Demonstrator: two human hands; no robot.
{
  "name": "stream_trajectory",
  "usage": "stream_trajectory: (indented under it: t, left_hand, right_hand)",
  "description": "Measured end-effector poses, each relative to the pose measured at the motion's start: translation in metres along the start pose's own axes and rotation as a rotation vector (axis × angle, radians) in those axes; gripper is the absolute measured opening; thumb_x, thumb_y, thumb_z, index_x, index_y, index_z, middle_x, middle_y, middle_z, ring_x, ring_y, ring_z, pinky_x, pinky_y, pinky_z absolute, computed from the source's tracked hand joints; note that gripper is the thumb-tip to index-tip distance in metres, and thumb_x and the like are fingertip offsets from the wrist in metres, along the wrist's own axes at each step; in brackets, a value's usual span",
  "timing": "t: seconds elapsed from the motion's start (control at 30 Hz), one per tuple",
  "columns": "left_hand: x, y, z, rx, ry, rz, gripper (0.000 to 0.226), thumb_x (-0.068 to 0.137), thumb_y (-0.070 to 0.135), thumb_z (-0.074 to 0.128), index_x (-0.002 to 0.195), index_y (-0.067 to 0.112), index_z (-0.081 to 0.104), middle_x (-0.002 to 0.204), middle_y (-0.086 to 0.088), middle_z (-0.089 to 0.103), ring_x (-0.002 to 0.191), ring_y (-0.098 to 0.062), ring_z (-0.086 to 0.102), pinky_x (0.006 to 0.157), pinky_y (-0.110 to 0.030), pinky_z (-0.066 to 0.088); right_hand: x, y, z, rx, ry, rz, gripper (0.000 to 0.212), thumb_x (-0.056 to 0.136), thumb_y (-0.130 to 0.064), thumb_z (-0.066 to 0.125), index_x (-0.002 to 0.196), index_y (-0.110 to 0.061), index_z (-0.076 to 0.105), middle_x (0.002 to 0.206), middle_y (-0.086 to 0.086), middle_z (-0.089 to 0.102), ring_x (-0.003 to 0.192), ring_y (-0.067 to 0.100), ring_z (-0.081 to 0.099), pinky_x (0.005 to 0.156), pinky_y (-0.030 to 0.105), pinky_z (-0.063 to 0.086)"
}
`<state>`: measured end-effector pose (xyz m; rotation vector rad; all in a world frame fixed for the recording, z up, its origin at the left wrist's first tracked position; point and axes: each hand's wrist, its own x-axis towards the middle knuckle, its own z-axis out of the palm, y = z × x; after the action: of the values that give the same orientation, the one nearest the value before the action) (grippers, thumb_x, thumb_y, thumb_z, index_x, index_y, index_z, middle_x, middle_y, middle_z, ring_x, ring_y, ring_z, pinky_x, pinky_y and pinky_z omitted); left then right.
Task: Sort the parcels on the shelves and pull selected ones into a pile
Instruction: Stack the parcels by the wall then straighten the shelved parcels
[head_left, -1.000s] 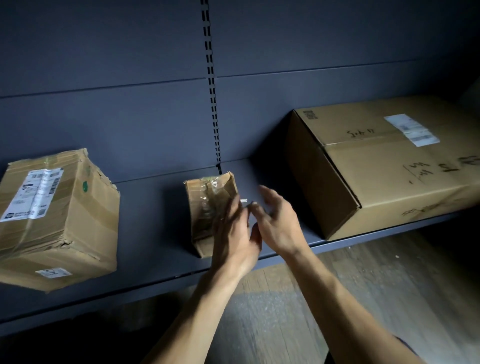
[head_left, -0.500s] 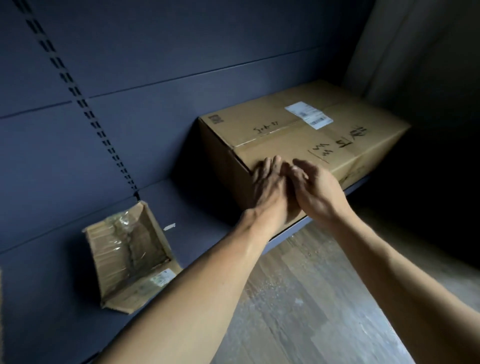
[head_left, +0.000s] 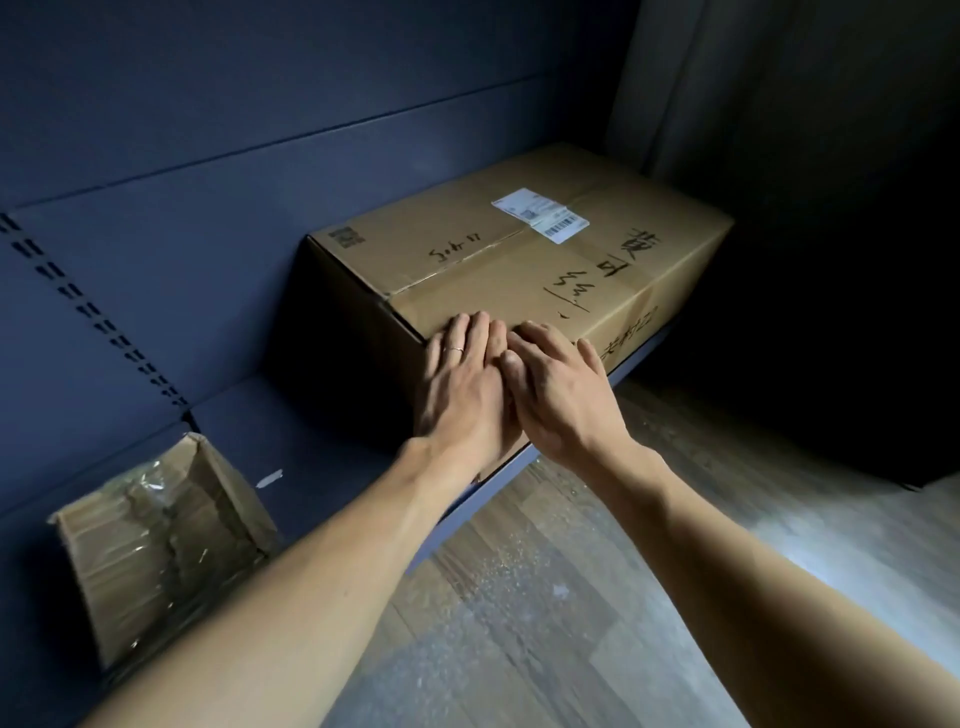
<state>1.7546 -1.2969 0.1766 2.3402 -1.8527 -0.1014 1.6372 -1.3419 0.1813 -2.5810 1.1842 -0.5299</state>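
Cardboard forms the large box (head_left: 519, 270), which is set on the dark blue shelf (head_left: 311, 457) at the far right. Both hands are laid flat on its near face, with fingers straight and reaching the top edge; nothing is gripped. The left hand (head_left: 457, 395), on which a ring (head_left: 455, 349) is worn, is touched by the right hand (head_left: 561, 400) beside it. A white label (head_left: 540, 214) is stuck on the box top. A smaller taped parcel (head_left: 156, 545) is seen tilted on the shelf at the near left, well apart.

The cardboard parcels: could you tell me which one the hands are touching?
The large brown cardboard box with the white label; left hand and right hand rest on its near edge. The small tape-wrapped cardboard parcel lies untouched.
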Motion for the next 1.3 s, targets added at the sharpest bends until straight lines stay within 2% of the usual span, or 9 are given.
stream_trajectory:
  t: [0.1,0.23,0.33,0.43,0.6,0.83,0.97,1.13,1.3]
  left_hand:
    - [0.011,0.007,-0.005,0.035,0.071,-0.021,0.044,0.098,0.039,0.043,0.139,0.02,0.041,0.152,-0.006,0.039,0.142,-0.029,0.031,0.114,-0.047,0.022]
    - [0.037,0.024,-0.009,0.037,0.062,-0.159,0.034,0.1,0.051,0.042,0.119,0.022,0.04,0.134,-0.006,0.04,0.132,-0.031,0.032,0.106,-0.052,0.024]
    - [0.048,0.025,-0.001,0.019,0.101,-0.24,0.066,0.095,0.068,0.024,0.137,0.021,0.041,0.153,-0.008,0.036,0.146,-0.029,0.025,0.119,-0.051,0.016]
    - [0.056,0.019,-0.001,0.032,-0.014,-0.253,0.094,0.087,0.074,0.008,0.166,0.022,0.01,0.174,-0.002,0.0,0.16,-0.016,-0.006,0.128,-0.045,-0.006]
    - [0.063,0.021,-0.003,0.075,-0.079,-0.354,0.085,0.098,0.075,0.009,0.165,0.026,-0.011,0.171,0.01,-0.019,0.156,-0.004,-0.021,0.128,-0.037,-0.011]
    - [0.074,0.033,-0.003,0.07,-0.092,-0.538,0.081,0.1,0.069,0.006,0.164,0.023,-0.015,0.171,0.007,-0.022,0.155,-0.005,-0.023,0.129,-0.037,-0.01]
    - [0.073,0.034,-0.005,0.051,-0.076,-0.557,0.08,0.101,0.069,0.009,0.165,0.025,-0.01,0.171,0.009,-0.019,0.155,-0.005,-0.021,0.129,-0.036,-0.01]
    - [0.087,0.048,-0.008,-0.004,0.034,-0.63,0.063,0.104,0.058,0.029,0.155,0.019,0.028,0.168,-0.004,0.017,0.155,-0.022,0.012,0.128,-0.042,0.008]
    - [0.147,0.052,0.004,-0.006,0.005,-0.57,0.073,0.108,0.054,0.024,0.166,0.013,0.005,0.174,-0.003,-0.006,0.16,-0.016,-0.009,0.129,-0.038,-0.008]
  right_hand:
    - [0.008,0.02,-0.003,-0.033,-0.047,-0.018,0.047,0.113,-0.039,0.023,0.146,-0.024,0.052,0.151,0.003,0.048,0.146,0.022,0.035,0.116,0.053,0.023]
    - [0.051,0.055,-0.015,-0.097,-0.112,-0.015,0.047,0.113,-0.038,0.024,0.15,-0.023,0.048,0.159,0.009,0.041,0.152,0.024,0.026,0.117,0.05,0.017]
    - [0.096,0.093,-0.025,-0.152,-0.168,-0.002,0.051,0.112,-0.043,0.026,0.159,-0.028,0.036,0.165,0.007,0.032,0.155,0.024,0.021,0.121,0.046,0.015]
    - [0.131,0.124,-0.026,-0.229,-0.167,-0.042,0.063,0.105,-0.058,0.014,0.16,-0.031,0.03,0.165,0.007,0.03,0.154,0.026,0.023,0.121,0.049,0.018]
    - [0.164,0.138,-0.023,-0.252,-0.251,-0.087,0.07,0.104,-0.067,0.017,0.164,-0.032,0.016,0.173,0.007,0.014,0.16,0.031,0.006,0.126,0.051,0.007]
    - [0.166,0.142,-0.025,-0.207,-0.246,-0.13,0.072,0.103,-0.067,0.021,0.163,-0.028,0.023,0.171,0.012,0.016,0.158,0.033,0.007,0.126,0.054,0.008]
    - [0.167,0.141,-0.024,-0.187,-0.243,-0.117,0.072,0.103,-0.067,0.023,0.163,-0.028,0.024,0.172,0.012,0.016,0.159,0.033,0.006,0.126,0.054,0.006]
    - [0.166,0.14,-0.027,-0.186,-0.243,-0.118,0.073,0.103,-0.067,0.021,0.164,-0.027,0.021,0.172,0.013,0.015,0.159,0.035,0.006,0.127,0.056,0.007]
    - [0.168,0.141,-0.022,-0.203,-0.269,-0.124,0.072,0.103,-0.065,0.016,0.165,-0.028,0.014,0.174,0.013,0.009,0.16,0.035,0.002,0.127,0.056,0.005]
